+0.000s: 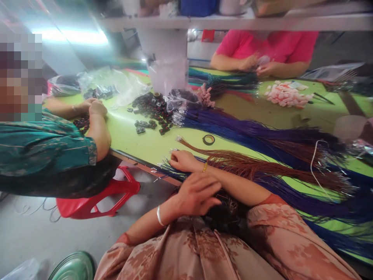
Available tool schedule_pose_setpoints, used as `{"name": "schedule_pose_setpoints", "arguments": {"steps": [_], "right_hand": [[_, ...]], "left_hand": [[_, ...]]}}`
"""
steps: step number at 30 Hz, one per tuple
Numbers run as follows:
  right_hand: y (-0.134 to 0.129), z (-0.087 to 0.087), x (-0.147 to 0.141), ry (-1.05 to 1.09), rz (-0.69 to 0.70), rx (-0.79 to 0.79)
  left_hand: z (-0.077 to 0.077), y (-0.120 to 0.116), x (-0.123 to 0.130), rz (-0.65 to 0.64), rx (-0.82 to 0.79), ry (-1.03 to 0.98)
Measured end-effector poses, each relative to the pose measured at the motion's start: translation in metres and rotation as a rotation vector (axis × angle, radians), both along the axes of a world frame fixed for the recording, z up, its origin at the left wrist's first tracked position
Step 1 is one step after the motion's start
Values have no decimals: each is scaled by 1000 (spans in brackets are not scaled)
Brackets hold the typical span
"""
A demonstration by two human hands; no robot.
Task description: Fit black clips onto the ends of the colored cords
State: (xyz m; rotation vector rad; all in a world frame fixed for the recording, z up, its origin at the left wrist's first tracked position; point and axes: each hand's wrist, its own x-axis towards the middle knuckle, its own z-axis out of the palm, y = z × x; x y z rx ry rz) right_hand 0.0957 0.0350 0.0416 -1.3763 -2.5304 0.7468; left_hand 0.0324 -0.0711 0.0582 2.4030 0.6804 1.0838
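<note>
A person in a rust-pink patterned top sits at the near edge of a lime-green desk. Their right hand reaches forward and rests palm down on the desk's near edge, fingers curled over the metal-tipped ends of a bundle of dark blue wires; whether it actually pinches a wire cannot be told. Their left hand hangs lower, off the desk and above the lap, fingers loosely spread and half open, touching a dark tangle of wires in the lap. A white bangle sits on the left wrist.

Just beyond the right hand, a bundle of brown wires fans out toward the right edge. Farther in lies a thick spread of blue and purple wires. A small roll of tape lies between the brown bundle and the blue one. A heap of small dark connectors sits toward the middle of the desk.

At the left edge, a person in a teal sleeve has both hands on the desk. At the far edge, a person in a pink shirt works near a pile of pale pink pieces. A red plastic stool stands on the floor beside the desk.
</note>
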Motion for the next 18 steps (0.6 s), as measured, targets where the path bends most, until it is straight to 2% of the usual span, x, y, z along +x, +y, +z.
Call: {"name": "schedule_pose_setpoints", "arguments": {"steps": [2, 3, 5, 6, 8, 10, 13, 18], "right_hand": [[-1, -2, -1, -26, 5, -4], [-2, -3, -2, -41, 10, -2], [-5, -3, -4, -71, 24, 22], [-6, -3, -4, -88, 29, 39], [-7, -3, -4, -127, 46, 66], [-8, -1, -4, -148, 56, 83], [-7, 0, -3, -182, 76, 75], [-8, 1, -1, -191, 87, 97]], "left_hand": [[6, 28, -28, 181, -43, -70], [7, 47, -43, 344, -75, -104], [3, 92, -73, 593, -133, -76], [-1, 115, -87, 677, -152, -34], [-13, 156, -108, 737, -176, 100], [-26, 182, -120, 705, -210, 242], [-38, 191, -126, 682, -274, 410], [-36, 171, -133, 785, -197, 584]]}}
